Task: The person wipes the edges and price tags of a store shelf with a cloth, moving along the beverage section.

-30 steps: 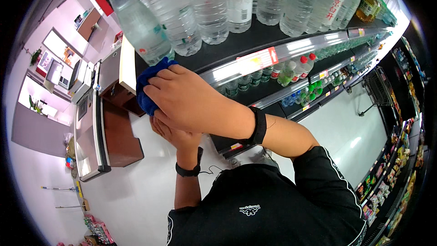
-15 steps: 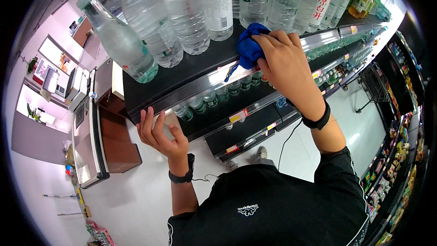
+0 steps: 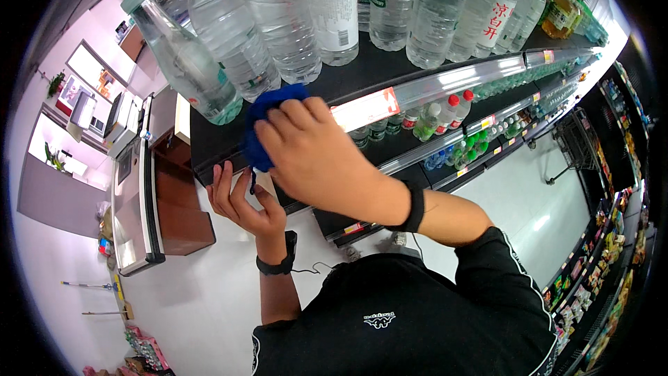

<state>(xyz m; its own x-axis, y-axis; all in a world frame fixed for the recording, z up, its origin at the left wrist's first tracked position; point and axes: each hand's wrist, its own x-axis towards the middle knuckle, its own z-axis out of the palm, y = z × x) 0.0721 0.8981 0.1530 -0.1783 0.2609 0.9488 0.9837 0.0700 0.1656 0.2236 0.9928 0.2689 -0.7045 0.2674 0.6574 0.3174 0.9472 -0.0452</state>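
My right hand is closed around a blue cloth, pressing it on the front edge of the black top shelf near its left end. Just below and left of it, my left hand rests its fingertips against the shelf's left corner, fingers stretched out and holding nothing. Behind the cloth stand large clear water bottles in a row; a tapered bottle with a greenish base is leftmost. Part of the cloth and of the shelf edge is hidden by my right hand.
A red and white price tag sits in the clear shelf strip. Lower shelves hold small bottles with red caps and green ones. A counter stands at left, a shopping cart at right beside stocked shelves.
My right hand has slid the blue cloth leftward along the shelf edge, from the middle to near my left hand. The left hand stays at the corner.
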